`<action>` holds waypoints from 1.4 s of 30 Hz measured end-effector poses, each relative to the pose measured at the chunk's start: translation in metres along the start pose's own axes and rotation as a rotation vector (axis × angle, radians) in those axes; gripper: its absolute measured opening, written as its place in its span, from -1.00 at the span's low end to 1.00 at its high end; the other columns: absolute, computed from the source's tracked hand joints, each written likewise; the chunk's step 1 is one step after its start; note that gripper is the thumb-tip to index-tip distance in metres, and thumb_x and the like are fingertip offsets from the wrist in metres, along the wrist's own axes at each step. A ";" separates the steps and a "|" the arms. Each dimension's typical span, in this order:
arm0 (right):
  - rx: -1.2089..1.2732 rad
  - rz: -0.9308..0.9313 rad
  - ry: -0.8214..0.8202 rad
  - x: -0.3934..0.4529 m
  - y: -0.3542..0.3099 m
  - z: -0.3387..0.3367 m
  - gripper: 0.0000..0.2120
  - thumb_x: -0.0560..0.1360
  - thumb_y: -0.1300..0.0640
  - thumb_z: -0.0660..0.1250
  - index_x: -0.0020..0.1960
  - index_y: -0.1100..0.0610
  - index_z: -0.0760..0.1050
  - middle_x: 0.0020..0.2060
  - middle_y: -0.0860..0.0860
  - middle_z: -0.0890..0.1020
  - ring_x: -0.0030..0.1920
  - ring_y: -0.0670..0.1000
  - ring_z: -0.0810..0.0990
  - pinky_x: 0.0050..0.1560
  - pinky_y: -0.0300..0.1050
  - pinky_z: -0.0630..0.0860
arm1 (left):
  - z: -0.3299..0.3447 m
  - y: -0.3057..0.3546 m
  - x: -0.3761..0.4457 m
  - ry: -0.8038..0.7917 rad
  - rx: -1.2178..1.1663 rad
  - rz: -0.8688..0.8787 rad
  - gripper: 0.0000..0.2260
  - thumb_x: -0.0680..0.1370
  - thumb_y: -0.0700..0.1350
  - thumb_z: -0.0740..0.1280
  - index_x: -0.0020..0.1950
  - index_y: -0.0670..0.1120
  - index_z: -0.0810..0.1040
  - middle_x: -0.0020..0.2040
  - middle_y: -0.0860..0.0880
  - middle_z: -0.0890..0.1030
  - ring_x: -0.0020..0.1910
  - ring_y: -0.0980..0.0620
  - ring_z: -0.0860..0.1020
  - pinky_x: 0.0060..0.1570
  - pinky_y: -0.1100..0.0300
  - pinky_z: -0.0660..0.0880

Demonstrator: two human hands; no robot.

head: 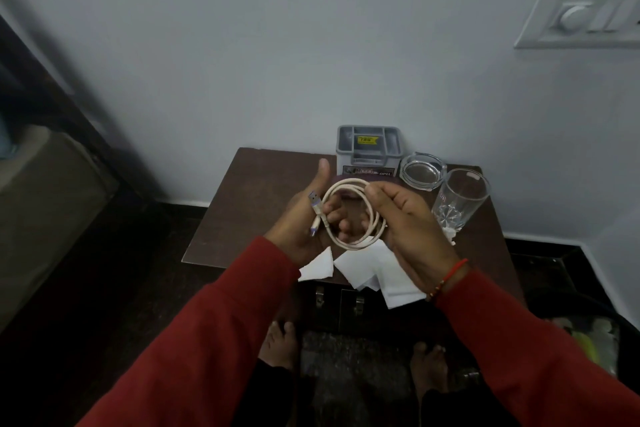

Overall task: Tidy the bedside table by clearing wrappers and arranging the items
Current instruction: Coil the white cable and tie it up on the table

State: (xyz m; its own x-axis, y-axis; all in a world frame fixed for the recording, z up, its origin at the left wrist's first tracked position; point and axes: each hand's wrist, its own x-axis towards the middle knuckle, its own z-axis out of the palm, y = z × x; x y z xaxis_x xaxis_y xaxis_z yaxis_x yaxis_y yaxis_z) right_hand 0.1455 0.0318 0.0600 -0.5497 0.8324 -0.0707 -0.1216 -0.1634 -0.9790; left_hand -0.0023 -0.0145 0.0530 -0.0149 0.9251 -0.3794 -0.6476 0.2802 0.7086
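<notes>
Your left hand (304,218) is cupping one side of the coiled white cable (353,215), thumb up, while your right hand (401,215) is pinching the loop's other side — you're winding it into a neat ring above the bedside table (249,204). White wrappers (377,267) are lying at the front edge; the grey organiser (369,149), ashtray (422,172) and glass (460,198) are standing behind. Next, probably, you'll be setting the coil down without letting it spring open.
</notes>
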 end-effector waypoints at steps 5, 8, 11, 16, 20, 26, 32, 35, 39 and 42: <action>-0.074 -0.031 -0.070 -0.004 0.010 0.016 -0.78 0.64 0.07 0.23 0.16 0.15 0.58 -0.31 0.05 0.54 -0.23 0.08 0.49 -0.12 -0.01 0.51 | -0.001 -0.008 0.004 0.403 0.169 0.194 -0.34 0.60 0.37 0.11 -0.54 -0.04 0.35 -0.60 0.02 0.34 -0.62 0.05 0.35 -0.48 0.26 0.35; -0.115 -0.070 -0.006 -0.002 0.013 0.015 -0.80 0.66 0.15 0.22 0.15 0.12 0.60 -0.41 -0.05 0.47 -0.35 -0.07 0.43 -0.31 -0.19 0.45 | 0.003 -0.009 0.005 0.462 0.317 0.245 -0.31 0.60 0.40 0.04 -0.56 -0.01 0.40 -0.57 0.01 0.41 -0.56 0.05 0.39 -0.40 0.21 0.37; -0.028 -0.018 0.165 0.003 0.019 0.010 -0.78 0.66 0.18 0.20 0.10 0.17 0.61 -0.48 -0.14 0.41 -0.45 -0.13 0.34 -0.36 -0.18 0.36 | 0.005 -0.014 0.008 0.420 0.439 0.241 -0.31 0.61 0.40 0.01 -0.37 -0.05 0.62 -0.44 -0.06 0.56 -0.45 -0.02 0.52 -0.33 0.14 0.47; 0.163 0.000 0.311 0.010 0.014 -0.003 -0.76 0.67 0.20 0.16 -0.02 0.14 0.59 -0.50 -0.10 0.32 -0.53 -0.14 0.27 -0.44 -0.22 0.34 | 0.007 -0.016 0.008 0.353 0.409 0.374 -0.43 0.68 0.28 0.00 0.17 -0.10 0.62 -0.14 -0.09 0.70 -0.27 -0.02 0.63 -0.30 0.10 0.54; 0.301 0.034 0.404 0.018 0.009 -0.013 -0.72 0.68 0.22 0.14 -0.13 0.12 0.53 -0.50 -0.06 0.29 -0.55 -0.14 0.24 -0.51 -0.27 0.32 | 0.014 -0.013 0.008 0.304 0.282 0.404 -0.51 0.73 0.12 -0.03 0.14 -0.12 0.61 -0.06 -0.14 0.71 -0.28 -0.02 0.61 -0.42 0.16 0.46; 0.444 0.018 0.443 0.023 0.002 -0.025 -0.81 0.68 0.22 0.14 0.06 0.20 0.53 -0.51 -0.06 0.28 -0.56 -0.14 0.23 -0.52 -0.27 0.33 | 0.004 -0.020 0.007 0.293 0.510 0.265 -0.68 0.66 -0.23 0.11 0.38 -0.04 0.44 0.13 -0.15 0.69 -0.22 -0.05 0.67 -0.42 0.16 0.51; 0.543 -0.102 0.463 0.023 -0.007 -0.026 -0.76 0.68 0.18 0.14 -0.05 0.14 0.54 -0.49 -0.06 0.30 -0.53 -0.13 0.25 -0.45 -0.22 0.36 | 0.021 -0.041 -0.001 -0.198 0.487 -0.252 -0.65 0.67 0.09 0.22 0.39 -0.03 0.48 0.16 -0.13 0.69 0.14 -0.12 0.62 -0.06 0.04 0.52; 0.516 -0.178 0.541 0.026 -0.011 -0.037 -0.79 0.69 0.17 0.13 0.07 0.21 0.52 -0.46 -0.06 0.30 -0.51 -0.12 0.26 -0.43 -0.22 0.37 | 0.029 -0.044 -0.006 -0.275 0.476 -0.219 -0.70 0.64 -0.03 0.31 0.33 -0.13 0.54 -0.05 -0.07 0.67 -0.04 -0.13 0.66 -0.12 0.03 0.58; 0.495 -0.193 0.565 0.028 -0.011 -0.049 -0.82 0.68 0.18 0.14 0.11 0.23 0.48 -0.44 -0.03 0.28 -0.51 -0.11 0.26 -0.44 -0.22 0.39 | 0.020 -0.034 0.002 0.006 0.361 0.012 -0.81 0.59 -0.26 0.37 0.19 -0.20 0.63 -0.20 -0.03 0.63 -0.35 0.10 0.57 -0.42 0.26 0.50; 0.531 -0.087 0.449 0.025 -0.008 -0.038 -0.79 0.68 0.19 0.15 -0.05 0.13 0.52 -0.48 -0.04 0.28 -0.52 -0.10 0.25 -0.42 -0.20 0.41 | 0.014 -0.030 0.008 0.193 0.173 0.136 -0.85 0.56 -0.33 0.38 0.10 -0.18 0.64 -0.23 -0.06 0.60 -0.40 0.15 0.55 -0.47 0.31 0.47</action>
State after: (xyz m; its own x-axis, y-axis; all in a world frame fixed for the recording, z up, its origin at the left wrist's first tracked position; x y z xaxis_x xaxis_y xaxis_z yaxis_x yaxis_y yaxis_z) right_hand 0.1645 0.0741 0.0584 -0.1393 0.9736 -0.1807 -0.6000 -0.2281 -0.7668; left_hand 0.0273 -0.0121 0.0374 -0.2483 0.8957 -0.3688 -0.4903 0.2121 0.8453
